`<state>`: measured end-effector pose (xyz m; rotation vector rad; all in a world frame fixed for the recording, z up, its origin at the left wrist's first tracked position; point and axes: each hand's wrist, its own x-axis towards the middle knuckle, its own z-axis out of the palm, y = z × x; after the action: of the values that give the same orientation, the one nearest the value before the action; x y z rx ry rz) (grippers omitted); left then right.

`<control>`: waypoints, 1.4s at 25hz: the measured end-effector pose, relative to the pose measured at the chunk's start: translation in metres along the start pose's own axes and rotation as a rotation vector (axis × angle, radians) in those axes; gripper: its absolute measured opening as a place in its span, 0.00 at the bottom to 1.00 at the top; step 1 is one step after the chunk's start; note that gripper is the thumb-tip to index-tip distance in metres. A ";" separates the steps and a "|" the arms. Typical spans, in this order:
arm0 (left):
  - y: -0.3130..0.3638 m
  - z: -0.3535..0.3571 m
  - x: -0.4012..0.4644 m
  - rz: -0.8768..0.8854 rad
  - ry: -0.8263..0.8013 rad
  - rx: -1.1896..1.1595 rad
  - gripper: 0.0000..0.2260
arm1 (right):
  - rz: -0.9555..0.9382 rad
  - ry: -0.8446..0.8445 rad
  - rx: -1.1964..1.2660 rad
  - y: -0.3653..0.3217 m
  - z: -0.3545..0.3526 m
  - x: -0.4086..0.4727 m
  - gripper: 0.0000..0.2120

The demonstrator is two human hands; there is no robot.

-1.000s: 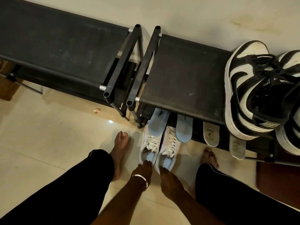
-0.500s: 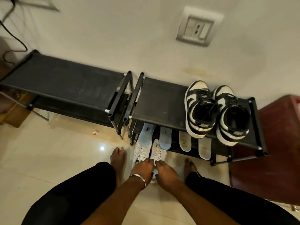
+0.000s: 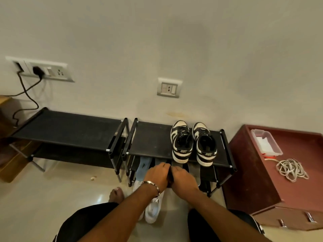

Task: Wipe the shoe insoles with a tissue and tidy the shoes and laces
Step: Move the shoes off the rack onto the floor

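Observation:
A pair of white shoes stands on the floor between my legs, partly hidden under my left forearm. Above and beyond the pair, my left hand and right hand hover side by side with fingertips almost touching. Their fingers curl loosely downward and nothing shows in them. A blue insole leans against the black shoe rack just left of my hands, and a pale insole leans to their right. Black-and-white sneakers sit on the rack's top shelf.
A second black rack stands to the left, with a cardboard box beside it. At right, a red-brown cabinet carries a bundle of white laces and a clear plastic box. My bare foot is on the tiled floor.
The view has risen and pulled back, so more wall and the cabinet show. My hands have lifted off the heels of the white shoes and now hover in front of the rack.

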<state>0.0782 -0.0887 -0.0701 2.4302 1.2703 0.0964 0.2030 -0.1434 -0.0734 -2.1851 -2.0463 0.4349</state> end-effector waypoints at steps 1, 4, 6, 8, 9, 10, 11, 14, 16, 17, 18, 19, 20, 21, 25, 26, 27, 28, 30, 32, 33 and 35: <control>0.009 -0.007 0.004 0.022 0.025 0.008 0.17 | 0.005 0.018 -0.002 0.005 -0.012 -0.002 0.22; 0.035 -0.021 0.023 0.093 0.085 0.037 0.16 | 0.014 0.102 -0.047 0.027 -0.041 -0.005 0.18; 0.049 -0.026 0.039 0.127 0.118 0.093 0.15 | 0.040 0.167 -0.089 0.045 -0.056 -0.003 0.16; 0.060 -0.027 0.055 0.129 0.135 0.131 0.15 | 0.089 0.204 -0.139 0.063 -0.066 0.000 0.16; 0.064 -0.025 0.062 0.117 0.140 0.161 0.16 | 0.112 0.209 -0.175 0.071 -0.069 0.003 0.18; 0.066 -0.024 0.070 0.101 0.144 0.205 0.17 | 0.140 0.208 -0.207 0.080 -0.072 0.007 0.20; 0.066 -0.021 0.077 0.084 0.142 0.259 0.17 | 0.166 0.196 -0.227 0.088 -0.073 0.011 0.21; 0.062 -0.015 0.093 0.055 0.113 0.378 0.17 | 0.192 0.130 -0.235 0.106 -0.072 0.025 0.19; 0.058 -0.011 0.103 0.055 0.099 0.394 0.15 | 0.186 0.107 -0.237 0.111 -0.069 0.036 0.18; 0.057 -0.008 0.109 0.055 0.090 0.387 0.14 | 0.188 0.101 -0.237 0.115 -0.066 0.041 0.18; 0.057 -0.005 0.113 0.056 0.078 0.373 0.13 | 0.194 0.098 -0.234 0.117 -0.064 0.046 0.18; 0.058 -0.003 0.118 0.057 0.063 0.359 0.12 | 0.199 0.092 -0.231 0.119 -0.061 0.049 0.18; 0.059 0.000 0.121 0.052 0.046 0.342 0.11 | 0.202 0.089 -0.230 0.121 -0.059 0.052 0.18; 0.061 0.002 0.124 0.042 0.031 0.320 0.11 | 0.202 0.093 -0.229 0.123 -0.057 0.054 0.17; 0.063 0.004 0.126 0.002 0.037 0.224 0.10 | 0.196 0.134 -0.193 0.126 -0.058 0.054 0.11; 0.064 0.004 0.124 -0.001 0.051 0.205 0.09 | 0.190 0.145 -0.179 0.126 -0.059 0.053 0.09; 0.064 0.005 0.122 0.000 0.067 0.186 0.09 | 0.185 0.153 -0.165 0.125 -0.059 0.051 0.08; 0.066 0.004 0.118 0.007 0.080 0.170 0.08 | 0.181 0.160 -0.151 0.123 -0.061 0.047 0.08; 0.069 0.004 0.110 0.026 0.079 0.154 0.08 | 0.169 0.161 -0.138 0.116 -0.060 0.039 0.06; 0.072 0.007 0.098 0.046 0.069 0.160 0.08 | 0.159 0.152 -0.143 0.110 -0.059 0.026 0.06; 0.074 0.007 0.088 0.049 0.063 0.163 0.09 | 0.163 0.141 -0.143 0.105 -0.059 0.015 0.06; 0.078 0.006 0.067 0.047 0.061 0.163 0.10 | 0.173 0.135 -0.141 0.096 -0.060 -0.006 0.06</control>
<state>0.1795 -0.0768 -0.0542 2.6141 1.2936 0.0830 0.3115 -0.1506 -0.0418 -2.4111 -1.8804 0.1572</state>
